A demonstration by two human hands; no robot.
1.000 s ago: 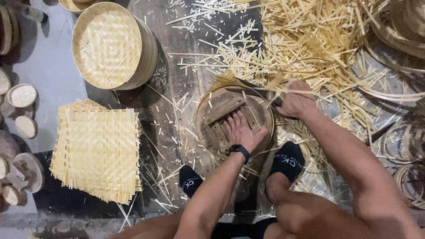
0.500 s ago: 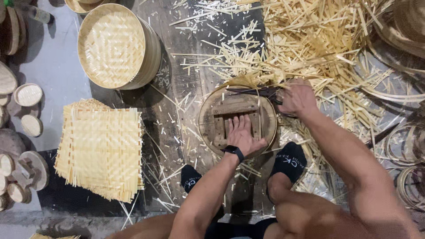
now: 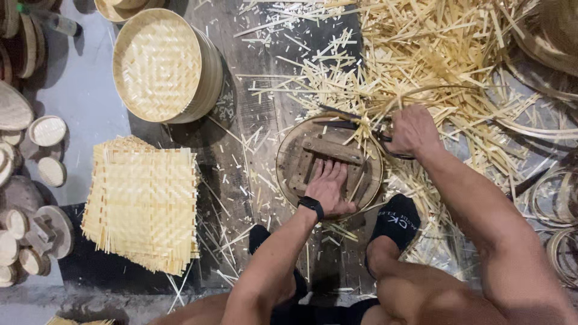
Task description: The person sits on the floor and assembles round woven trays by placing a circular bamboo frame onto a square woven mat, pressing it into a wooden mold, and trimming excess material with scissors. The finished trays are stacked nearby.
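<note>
A round bamboo steamer frame [image 3: 294, 161] with wooden cross slats lies on the dark floor between my feet. My left hand [image 3: 329, 188] presses flat on its slats, fingers together, a black watch on the wrist. My right hand [image 3: 410, 130] grips dark scissors [image 3: 344, 120] at the frame's far rim, the blades closing on a tuft of protruding bamboo strips.
A heap of cut bamboo strips [image 3: 433, 54] covers the floor beyond and to the right. A stack of square woven mats [image 3: 141, 201] lies at left, a round woven-bottom steamer stack [image 3: 162, 65] above it. Small round lids [image 3: 47, 130] sit far left. Bamboo hoops [image 3: 563, 253] lie right.
The frame has been turned flat under my left hand, which slid toward its near side. My right hand shifted right along the rim with the scissors.
</note>
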